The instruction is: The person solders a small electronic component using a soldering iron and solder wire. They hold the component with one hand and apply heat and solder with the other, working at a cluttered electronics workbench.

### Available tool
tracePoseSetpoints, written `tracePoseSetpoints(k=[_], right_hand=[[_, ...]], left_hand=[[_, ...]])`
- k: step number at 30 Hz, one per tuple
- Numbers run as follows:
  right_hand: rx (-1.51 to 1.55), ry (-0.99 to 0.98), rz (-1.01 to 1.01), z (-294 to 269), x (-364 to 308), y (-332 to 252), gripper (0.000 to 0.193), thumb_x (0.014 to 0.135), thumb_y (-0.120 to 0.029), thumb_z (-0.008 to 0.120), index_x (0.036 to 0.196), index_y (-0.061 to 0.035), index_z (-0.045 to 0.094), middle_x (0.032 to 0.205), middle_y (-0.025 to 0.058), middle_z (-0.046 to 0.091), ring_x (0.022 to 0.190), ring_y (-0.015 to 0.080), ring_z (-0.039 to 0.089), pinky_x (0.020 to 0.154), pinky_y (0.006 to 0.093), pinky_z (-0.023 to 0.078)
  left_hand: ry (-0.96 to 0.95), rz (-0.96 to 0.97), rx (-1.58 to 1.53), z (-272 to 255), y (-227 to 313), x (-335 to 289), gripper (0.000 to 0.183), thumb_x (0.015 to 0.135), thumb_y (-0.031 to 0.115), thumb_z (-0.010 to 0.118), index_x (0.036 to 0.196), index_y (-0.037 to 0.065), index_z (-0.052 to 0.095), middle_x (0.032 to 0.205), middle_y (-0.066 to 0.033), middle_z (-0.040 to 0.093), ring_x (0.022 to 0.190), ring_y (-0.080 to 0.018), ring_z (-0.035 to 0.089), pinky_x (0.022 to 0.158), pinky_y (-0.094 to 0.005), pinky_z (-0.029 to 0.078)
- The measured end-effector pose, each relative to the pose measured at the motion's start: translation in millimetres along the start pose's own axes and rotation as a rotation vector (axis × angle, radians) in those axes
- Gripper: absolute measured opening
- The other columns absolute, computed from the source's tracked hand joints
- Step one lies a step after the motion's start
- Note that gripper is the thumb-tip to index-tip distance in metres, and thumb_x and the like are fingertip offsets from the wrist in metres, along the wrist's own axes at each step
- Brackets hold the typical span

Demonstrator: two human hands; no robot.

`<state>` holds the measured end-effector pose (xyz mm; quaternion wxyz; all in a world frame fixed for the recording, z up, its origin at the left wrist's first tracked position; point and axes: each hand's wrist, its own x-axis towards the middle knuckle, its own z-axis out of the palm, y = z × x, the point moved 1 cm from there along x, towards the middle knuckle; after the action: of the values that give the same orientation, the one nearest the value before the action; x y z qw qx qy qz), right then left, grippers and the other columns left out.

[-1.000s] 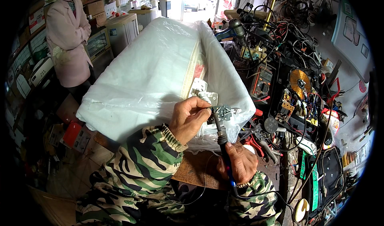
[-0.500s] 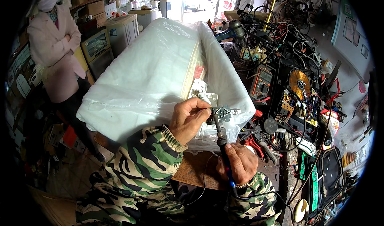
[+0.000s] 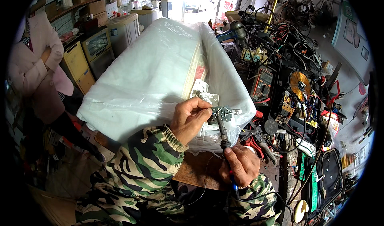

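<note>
My left hand (image 3: 191,120) pinches the left edge of a small dark green circuit board (image 3: 226,112) between thumb and fingertips. In my right hand (image 3: 243,165) is a soldering iron (image 3: 223,137), slanting up and leftward, its cable trailing from the lower end. The iron's tip meets the board or lies just over it; I cannot tell which. White plastic parts (image 3: 199,87) with wires lie beyond the board on plastic film. A thin, loose wire (image 3: 205,178) curves down between my sleeves.
A large film-wrapped block (image 3: 144,66) fills the middle. On the right, a cluttered bench holds a multimeter (image 3: 263,83), a copper coil (image 3: 299,84), red-handled pliers (image 3: 256,146), green circuit boards (image 3: 314,188) and tangled cables (image 3: 308,46). A person (image 3: 38,62) stands at left, arms folded.
The soldering iron and my right hand have shifted slightly right, the tip moving along the board. My left hand keeps its pinch. The person at left has moved further left and nearer.
</note>
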<state>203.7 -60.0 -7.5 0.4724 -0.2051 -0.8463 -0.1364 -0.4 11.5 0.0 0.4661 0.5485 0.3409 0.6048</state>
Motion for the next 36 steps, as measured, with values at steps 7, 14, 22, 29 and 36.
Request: tracePoseSetpoints(k=[7, 14, 22, 29, 36], right_hand=[[-0.025, -0.001, -0.005, 5, -1, 1, 0.054, 0.065, 0.004, 0.074, 0.119, 0.0011, 0.066, 0.086, 0.0145, 0.064, 0.069, 0.0262, 0.064, 0.061, 0.0337, 0.054], [-0.011, 0.001, 0.021, 5, 1, 0, 0.054, 0.066, 0.005, 0.075, 0.119, 0.0006, 0.065, 0.089, 0.0161, 0.065, 0.071, 0.0276, 0.066, 0.061, 0.0349, 0.055], [-0.019, 0.003, 0.033, 7, 4, -2, 0.046, 0.069, 0.002, 0.074, 0.114, 0.0049, 0.065, 0.086, 0.0179, 0.068, 0.073, 0.0298, 0.069, 0.064, 0.037, 0.058], [0.062, 0.058, 0.144, -1, 3, 1, 0.044, 0.073, -0.001, 0.07, 0.115, 0.0062, 0.06, 0.087, 0.0214, 0.069, 0.074, 0.0342, 0.071, 0.066, 0.0392, 0.058], [-0.156, 0.211, 0.416, -61, 11, -31, 0.044, 0.068, 0.005, 0.073, 0.111, -0.0023, 0.069, 0.094, 0.0166, 0.069, 0.077, 0.0292, 0.069, 0.068, 0.0349, 0.056]], left_hand=[[0.002, -0.017, 0.004, 1, 3, 0, 0.012, 0.092, 0.006, 0.067, 0.1, -0.002, 0.066, 0.088, -0.0019, 0.066, 0.079, -0.0057, 0.057, 0.073, -0.0215, 0.047], [0.0, -0.015, 0.0, 0, 2, 1, 0.013, 0.092, 0.007, 0.067, 0.1, -0.002, 0.066, 0.087, -0.0022, 0.066, 0.079, -0.0059, 0.057, 0.074, -0.0218, 0.047], [0.007, -0.022, 0.0, -1, 3, 0, 0.014, 0.092, 0.007, 0.067, 0.102, -0.003, 0.066, 0.089, -0.004, 0.067, 0.08, -0.0076, 0.059, 0.075, -0.0232, 0.049], [0.023, -0.023, 0.011, -4, 0, 3, 0.012, 0.089, 0.005, 0.068, 0.099, -0.001, 0.066, 0.087, -0.0022, 0.066, 0.078, -0.0082, 0.059, 0.073, -0.0237, 0.049], [0.026, -0.056, -0.064, -3, -13, 5, 0.013, 0.089, 0.01, 0.066, 0.098, 0.002, 0.066, 0.088, -0.0022, 0.065, 0.078, -0.0097, 0.059, 0.07, -0.0251, 0.05]])
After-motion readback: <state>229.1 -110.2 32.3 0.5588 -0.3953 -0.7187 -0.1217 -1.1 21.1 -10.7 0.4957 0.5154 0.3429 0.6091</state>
